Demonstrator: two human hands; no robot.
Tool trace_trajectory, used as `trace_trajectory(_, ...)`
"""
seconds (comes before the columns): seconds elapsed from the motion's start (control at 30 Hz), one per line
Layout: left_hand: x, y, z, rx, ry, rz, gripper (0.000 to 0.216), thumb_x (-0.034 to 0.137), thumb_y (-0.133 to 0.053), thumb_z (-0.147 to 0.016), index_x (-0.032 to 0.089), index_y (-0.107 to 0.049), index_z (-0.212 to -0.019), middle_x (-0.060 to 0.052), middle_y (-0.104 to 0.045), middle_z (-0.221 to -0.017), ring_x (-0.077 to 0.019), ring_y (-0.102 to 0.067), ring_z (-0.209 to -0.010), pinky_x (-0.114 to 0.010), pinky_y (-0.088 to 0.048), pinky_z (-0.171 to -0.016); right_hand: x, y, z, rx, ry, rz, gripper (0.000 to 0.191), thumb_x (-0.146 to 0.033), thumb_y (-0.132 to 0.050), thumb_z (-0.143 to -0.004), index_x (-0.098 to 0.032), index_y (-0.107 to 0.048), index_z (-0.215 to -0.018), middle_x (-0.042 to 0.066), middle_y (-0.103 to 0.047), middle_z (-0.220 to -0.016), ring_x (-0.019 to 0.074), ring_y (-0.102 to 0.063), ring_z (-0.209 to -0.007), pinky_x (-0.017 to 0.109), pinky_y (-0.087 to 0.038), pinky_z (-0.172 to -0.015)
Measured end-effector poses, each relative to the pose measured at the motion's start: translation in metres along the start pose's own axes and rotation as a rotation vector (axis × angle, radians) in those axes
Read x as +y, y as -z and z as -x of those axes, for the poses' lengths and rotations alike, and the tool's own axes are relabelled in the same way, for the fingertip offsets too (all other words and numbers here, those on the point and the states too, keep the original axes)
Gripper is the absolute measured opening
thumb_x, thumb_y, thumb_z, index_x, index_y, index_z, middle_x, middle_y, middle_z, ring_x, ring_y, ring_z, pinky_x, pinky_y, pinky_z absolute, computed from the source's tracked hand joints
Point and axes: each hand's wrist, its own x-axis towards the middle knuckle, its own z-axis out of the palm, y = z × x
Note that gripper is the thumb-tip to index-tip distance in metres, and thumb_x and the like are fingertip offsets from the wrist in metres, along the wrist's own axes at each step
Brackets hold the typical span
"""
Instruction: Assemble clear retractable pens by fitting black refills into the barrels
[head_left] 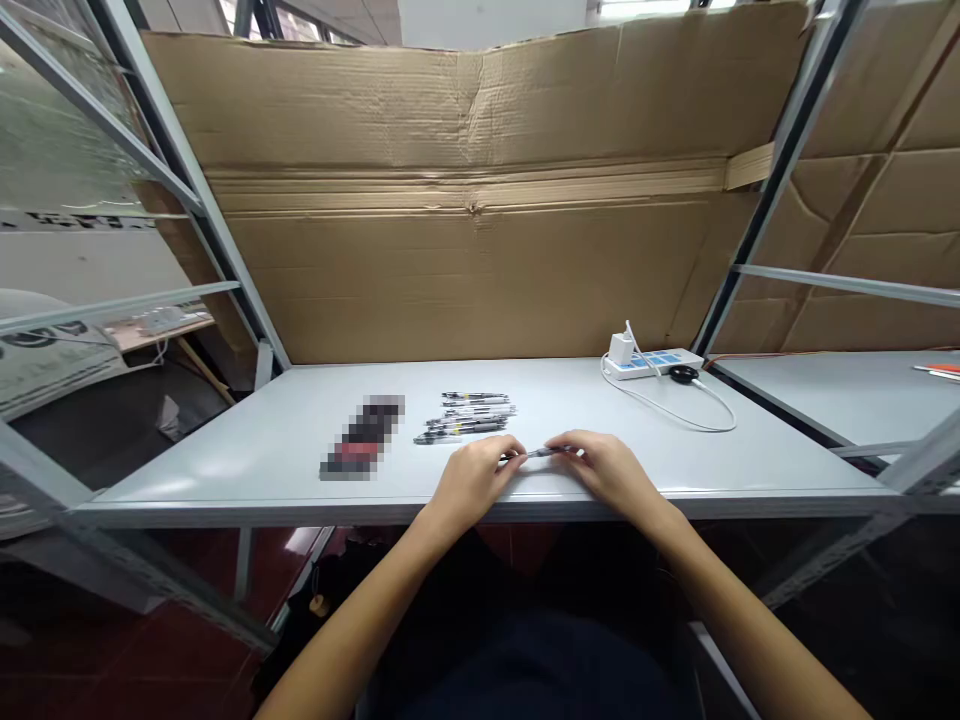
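Observation:
A slim pen (538, 453) lies crosswise between my two hands, just above the front part of the white table. My left hand (480, 472) pinches its left end, and my right hand (600, 465) has its fingers closed on the right end. Both ends of the pen are partly covered by fingers. Just beyond my left hand, several pens (469, 415) lie side by side in a loose pile on the tabletop.
A pixelated dark and red item (362, 440) lies left of the pile. At the back right sits a white power strip (652, 363) with a charger (621, 348) and a looping white cable (705, 428). Cardboard (480, 270) walls the back; metal posts (780, 170) frame the sides.

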Motion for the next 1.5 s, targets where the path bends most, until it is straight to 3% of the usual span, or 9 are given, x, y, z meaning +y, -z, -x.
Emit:
trace_trajectory(0.27,0.002,-0.002,-0.002,0.017,-0.050,0.029,0.019,0.011,-0.055,-0.097,0.020,-0.071,-0.102,-0.005,-0.076,-0.108,-0.0210,-0.071,-0.101,-0.032,-0.053,-0.092,-0.003,-0.002,0.001,-0.018,0.032,0.001,0.022,-0.024,-0.059,-0.098,-0.025,-0.077,-0.110,0.006,-0.080,-0.109,0.0255,-0.075,-0.097,0.040,-0.058,-0.086)
trace_trajectory(0.47,0.004,0.001,0.001,0.071,-0.002,0.062,0.010,0.018,-0.068,-0.094,0.023,-0.071,-0.102,0.001,-0.077,-0.089,-0.0198,-0.072,-0.084,-0.030,-0.054,-0.080,-0.008,-0.002,0.002,-0.029,0.072,0.019,0.021,-0.026,-0.060,-0.098,-0.026,-0.077,-0.110,0.006,-0.080,-0.110,0.0266,-0.075,-0.098,0.040,-0.058,-0.084)
trace_trajectory(0.67,0.008,0.006,0.000,0.076,-0.093,0.237,0.025,0.026,-0.063,-0.099,0.024,-0.065,-0.123,-0.007,-0.067,-0.123,-0.0170,-0.068,-0.094,-0.029,-0.056,-0.083,-0.024,-0.012,0.003,-0.057,0.231,0.038,0.025,-0.033,-0.052,-0.105,-0.023,-0.068,-0.121,0.008,-0.078,-0.108,0.0226,-0.073,-0.090,0.034,-0.057,-0.076)
trace_trajectory(0.87,0.025,-0.004,0.002,0.014,-0.164,0.353,0.031,0.032,-0.047,-0.106,0.023,-0.059,-0.134,-0.011,-0.061,-0.130,-0.0219,-0.062,-0.118,-0.036,-0.054,-0.100,-0.034,-0.029,0.004,-0.128,0.250,0.146,0.034,-0.029,-0.037,-0.109,-0.019,-0.068,-0.100,0.012,-0.075,-0.098,0.0229,-0.069,-0.081,0.033,-0.053,-0.070)
trace_trajectory(0.93,0.025,-0.002,0.001,0.011,-0.196,0.299,0.035,0.035,-0.047,-0.107,0.022,-0.056,-0.138,-0.012,-0.059,-0.137,-0.0227,-0.058,-0.129,-0.039,-0.050,-0.110,-0.034,-0.029,0.004,-0.131,0.220,0.160,0.032,-0.029,-0.037,-0.109,-0.019,-0.067,-0.100,0.012,-0.075,-0.099,0.0231,-0.069,-0.083,0.033,-0.051,-0.071)
trace_trajectory(1.03,0.011,0.015,-0.002,0.051,-0.132,-0.018,0.033,0.029,-0.046,-0.107,0.021,-0.057,-0.137,-0.010,-0.061,-0.139,-0.0211,-0.057,-0.132,-0.036,-0.046,-0.114,-0.032,-0.023,0.005,-0.113,0.153,0.176,0.030,-0.031,-0.037,-0.109,-0.020,-0.064,-0.102,0.010,-0.074,-0.098,0.0235,-0.068,-0.081,0.034,-0.050,-0.071)
trace_trajectory(1.17,-0.026,0.046,0.005,0.086,0.126,-0.364,0.026,0.014,-0.047,-0.102,0.016,-0.072,-0.105,-0.013,-0.072,-0.106,-0.0286,-0.068,-0.105,-0.043,-0.054,-0.097,-0.032,-0.016,0.006,-0.091,0.087,0.165,0.030,-0.034,-0.034,-0.110,-0.023,-0.061,-0.104,0.007,-0.074,-0.098,0.0228,-0.068,-0.084,0.034,-0.050,-0.075)
trace_trajectory(1.27,-0.046,0.057,0.015,0.089,0.221,-0.466,0.021,0.011,-0.052,-0.097,0.013,-0.073,-0.101,-0.015,-0.071,-0.097,-0.0321,-0.069,-0.095,-0.044,-0.055,-0.087,-0.034,-0.015,0.006,-0.099,0.068,0.160,0.030,-0.035,-0.033,-0.110,-0.023,-0.059,-0.103,0.006,-0.073,-0.097,0.0226,-0.068,-0.083,0.034,-0.049,-0.074)
trace_trajectory(1.5,-0.032,0.049,0.023,0.009,0.115,-0.501,0.019,0.012,-0.053,-0.099,0.018,-0.071,-0.103,-0.008,-0.071,-0.101,-0.0242,-0.068,-0.094,-0.034,-0.053,-0.084,-0.037,-0.015,0.006,-0.144,0.066,0.194,0.032,-0.036,-0.034,-0.109,-0.023,-0.063,-0.104,0.007,-0.074,-0.100,0.0227,-0.069,-0.086,0.033,-0.049,-0.075)
